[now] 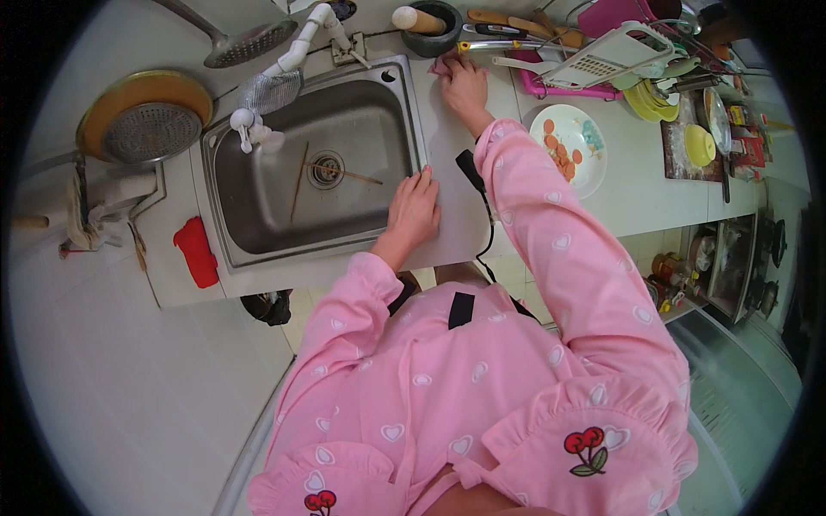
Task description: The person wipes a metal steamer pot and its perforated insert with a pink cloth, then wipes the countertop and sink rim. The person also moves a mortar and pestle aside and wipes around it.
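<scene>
My right hand (pixel 466 89) reaches to the back of the white countertop (pixel 450 138) and presses on a pink cloth (pixel 443 65), just in front of a stone mortar (pixel 433 40). Flat on the right rim of the stainless steel sink (pixel 306 168) lies my left hand (pixel 415 205), with nothing in it. Two thin sticks (pixel 353 174) lie inside the basin by the drain. To the right of my right forearm is a white plate (pixel 587 169) with orange slices, and a black cable plug (pixel 470 169) rests between the sink and my right sleeve.
A faucet (pixel 303 48) overhangs the sink's back left. Left of the basin lies a red cloth (pixel 196 253). A dish rack with a white grater (pixel 613 55) stands at the back right, near yellow bowls (pixel 647 103). Beyond it is a cutting board (pixel 677 155).
</scene>
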Motion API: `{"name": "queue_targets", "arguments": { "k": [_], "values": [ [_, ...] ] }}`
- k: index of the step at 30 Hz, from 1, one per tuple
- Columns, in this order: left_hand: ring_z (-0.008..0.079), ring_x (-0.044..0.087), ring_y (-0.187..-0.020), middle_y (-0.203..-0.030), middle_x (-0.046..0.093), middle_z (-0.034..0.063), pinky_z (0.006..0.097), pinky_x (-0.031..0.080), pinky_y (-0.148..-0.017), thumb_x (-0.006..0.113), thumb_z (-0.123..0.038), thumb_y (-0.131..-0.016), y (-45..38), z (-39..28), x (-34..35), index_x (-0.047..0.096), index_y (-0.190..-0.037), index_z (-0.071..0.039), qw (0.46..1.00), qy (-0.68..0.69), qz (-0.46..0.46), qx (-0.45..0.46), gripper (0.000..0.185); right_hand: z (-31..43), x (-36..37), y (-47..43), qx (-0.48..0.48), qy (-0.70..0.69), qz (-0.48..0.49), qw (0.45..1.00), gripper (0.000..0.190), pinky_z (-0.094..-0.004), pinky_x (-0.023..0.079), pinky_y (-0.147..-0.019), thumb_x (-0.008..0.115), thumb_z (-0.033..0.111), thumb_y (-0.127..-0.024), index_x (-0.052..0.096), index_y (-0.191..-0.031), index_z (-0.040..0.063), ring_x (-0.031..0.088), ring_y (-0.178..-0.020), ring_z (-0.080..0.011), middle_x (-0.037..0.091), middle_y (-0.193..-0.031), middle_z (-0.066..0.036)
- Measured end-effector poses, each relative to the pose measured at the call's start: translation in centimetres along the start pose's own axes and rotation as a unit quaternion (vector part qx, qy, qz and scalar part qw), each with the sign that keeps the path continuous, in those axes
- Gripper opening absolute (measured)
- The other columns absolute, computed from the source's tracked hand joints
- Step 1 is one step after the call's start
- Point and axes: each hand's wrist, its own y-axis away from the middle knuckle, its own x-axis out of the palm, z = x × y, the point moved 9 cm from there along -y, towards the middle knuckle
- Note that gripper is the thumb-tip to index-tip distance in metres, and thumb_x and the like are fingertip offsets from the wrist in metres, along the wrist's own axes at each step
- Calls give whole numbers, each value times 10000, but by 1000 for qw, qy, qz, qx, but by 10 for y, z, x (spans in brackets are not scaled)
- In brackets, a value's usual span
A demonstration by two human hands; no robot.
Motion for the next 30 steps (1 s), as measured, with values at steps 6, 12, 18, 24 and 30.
{"name": "queue_targets", "arguments": {
  "k": [6,12,18,24,30],
  "values": [
    [414,468,-1292,-1462,437,238,463,382,-1083,651,-147,-810,5,10,-3,559,-1289,-34,994,97,-29,-34,500,24,-9,54,-141,-121,186,965,223,-388,475,-928,595,139,-834,694,-1033,124,611,-1036,-287,691,-1044,-52],
    [373,488,-1298,-1461,458,204,421,413,-1067,619,-142,-860,18,40,-2,575,-1298,-50,972,196,-69,-109,450,8,-38,108,78,-269,272,921,323,-307,497,-736,513,146,-926,649,-1212,83,649,-811,-180,699,-948,-38],
    [338,603,-1100,-1244,615,137,423,485,-941,618,-114,-857,9,49,-9,644,-1191,-69,960,237,-106,-100,338,-43,-39,142,402,-529,230,711,279,-256,487,-665,580,165,-924,637,-1174,54,615,-757,-97,668,-907,-21],
    [275,656,-910,-1024,659,116,381,520,-812,634,-110,-860,-24,42,-24,687,-1076,-52,948,263,-158,-86,229,-30,-28,187,490,-716,196,457,324,-382,525,-915,585,218,-951,584,-1221,38,653,-1009,-210,666,-1136,-84],
    [223,659,-803,-940,643,117,355,520,-732,638,-105,-863,-32,31,-43,693,-1039,-34,916,328,-222,-60,198,2,-34,192,460,-745,243,417,385,-392,479,-1011,531,271,-999,541,-1297,27,629,-1115,-226,636,-1241,-96]
  ]
}}
